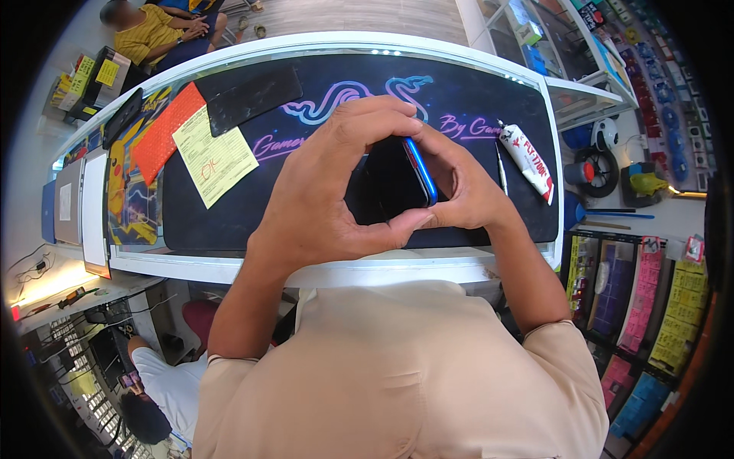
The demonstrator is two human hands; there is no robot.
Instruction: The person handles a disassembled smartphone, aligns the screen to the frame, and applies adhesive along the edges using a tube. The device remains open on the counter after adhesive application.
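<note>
A smartphone with a dark screen and a bright blue edge is held tilted above a black desk mat. My left hand curves around its left side, fingers at the top end and thumb at the bottom end. Around its blue edge wraps my right hand, its thumb meeting the left thumb near the lower corner. Both hands are closed on the phone. Its back and part of the screen are hidden by my fingers.
Right of my hands lie a white-and-red glue tube and a thin pen-like tool. To the left are a yellow paper slip, an orange bubble pouch and a black flat panel. People sit at far left and lower left.
</note>
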